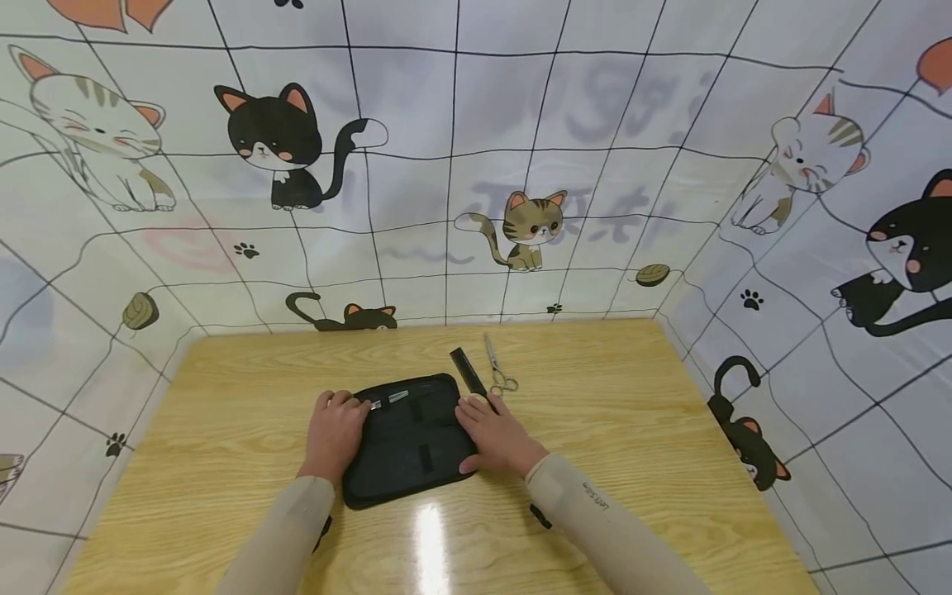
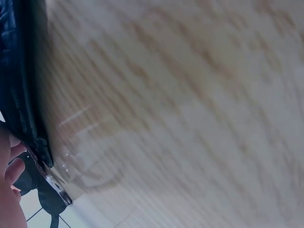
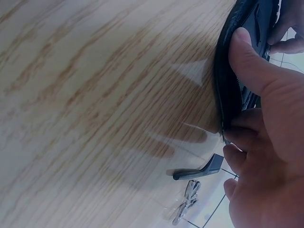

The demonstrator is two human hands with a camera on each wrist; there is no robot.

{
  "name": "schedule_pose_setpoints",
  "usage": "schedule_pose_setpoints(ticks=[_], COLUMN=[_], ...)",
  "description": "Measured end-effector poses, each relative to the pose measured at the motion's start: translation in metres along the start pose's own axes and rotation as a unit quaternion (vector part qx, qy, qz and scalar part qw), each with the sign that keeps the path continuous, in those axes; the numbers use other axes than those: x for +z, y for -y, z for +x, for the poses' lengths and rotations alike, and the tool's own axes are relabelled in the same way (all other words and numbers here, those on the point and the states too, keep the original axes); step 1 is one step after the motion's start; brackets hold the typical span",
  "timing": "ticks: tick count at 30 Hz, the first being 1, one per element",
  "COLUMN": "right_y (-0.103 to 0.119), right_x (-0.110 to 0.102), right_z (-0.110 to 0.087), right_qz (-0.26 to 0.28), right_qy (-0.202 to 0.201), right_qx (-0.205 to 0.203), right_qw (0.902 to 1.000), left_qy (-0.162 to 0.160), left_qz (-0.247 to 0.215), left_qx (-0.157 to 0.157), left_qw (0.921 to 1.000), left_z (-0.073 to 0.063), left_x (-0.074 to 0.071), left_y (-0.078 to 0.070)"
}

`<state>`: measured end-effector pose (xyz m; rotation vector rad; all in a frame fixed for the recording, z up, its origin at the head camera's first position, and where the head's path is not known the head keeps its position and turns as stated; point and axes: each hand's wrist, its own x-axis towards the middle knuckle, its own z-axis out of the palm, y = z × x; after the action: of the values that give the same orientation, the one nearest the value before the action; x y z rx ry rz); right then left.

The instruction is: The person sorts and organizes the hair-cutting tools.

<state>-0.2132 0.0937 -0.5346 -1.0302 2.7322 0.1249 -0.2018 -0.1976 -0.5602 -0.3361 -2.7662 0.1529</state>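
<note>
A black zip case point(image 1: 405, 463) lies opened flat on the wooden table, its dark inside facing up with small strap loops. My left hand point(image 1: 336, 434) grips its left edge, fingers over the rim. Beside those fingertips a slim silver tool point(image 1: 390, 400) lies in the upper part of the case; the hand partly hides it, so its kind is unclear. My right hand point(image 1: 497, 434) holds the right edge; in the right wrist view the thumb point(image 3: 244, 50) lies on the zip rim. Only some left fingers point(image 2: 15, 173) show in the left wrist view.
Just beyond my right hand lie a black comb point(image 1: 467, 370) and a pair of silver scissors point(image 1: 497, 368) on the table point(image 1: 595, 388). Cloth walls point(image 1: 416, 190) printed with cats and grid lines enclose the back and sides.
</note>
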Motion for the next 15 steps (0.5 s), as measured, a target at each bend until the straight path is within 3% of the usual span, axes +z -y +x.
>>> schedule_pose_setpoints(ticks=[15], right_y=[-0.0009], right_x=[0.0035], right_z=[0.001], right_qz=[-0.004], right_qy=[-0.007], right_qx=[0.001], right_qw=[1.0], left_qy=[-0.018], left_qz=[-0.007], left_qx=[0.003], left_qw=[0.9998], left_z=[0.0015], left_x=[0.005], left_y=[-0.0054])
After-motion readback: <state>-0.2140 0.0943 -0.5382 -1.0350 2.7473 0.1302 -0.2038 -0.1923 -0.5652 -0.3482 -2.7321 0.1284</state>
